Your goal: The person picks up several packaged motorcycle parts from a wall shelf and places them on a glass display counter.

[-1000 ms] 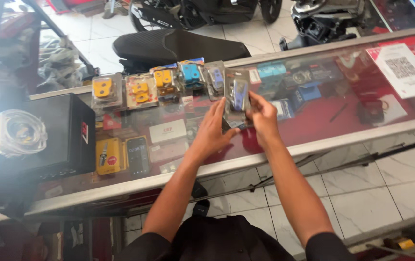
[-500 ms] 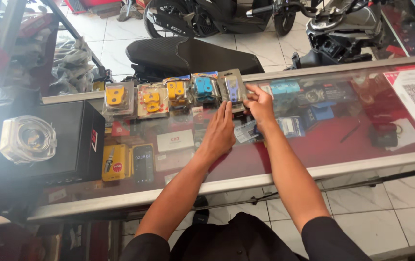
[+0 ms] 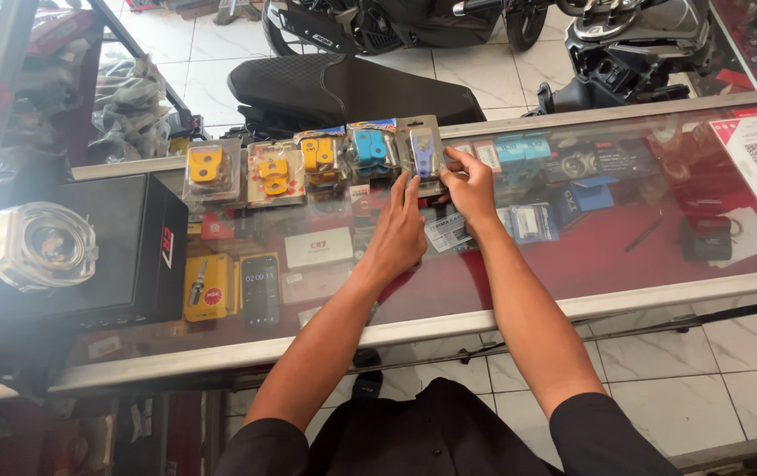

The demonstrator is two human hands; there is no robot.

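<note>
Both hands are reaching forward across the glass counter (image 3: 519,291). Right hand (image 3: 469,183) is pinching the right edge of a blister pack holding a purple-blue part (image 3: 421,152), fingers closed on it. Left hand (image 3: 399,231) is lying flat and open on the glass just below and left of that pack, fingertips nearly touching its lower edge. That pack is standing with its long axis pointing away from the person, at the right end of a row of similar packs (image 3: 286,167) running off to the left of the hands. Right hand is nearer it.
</note>
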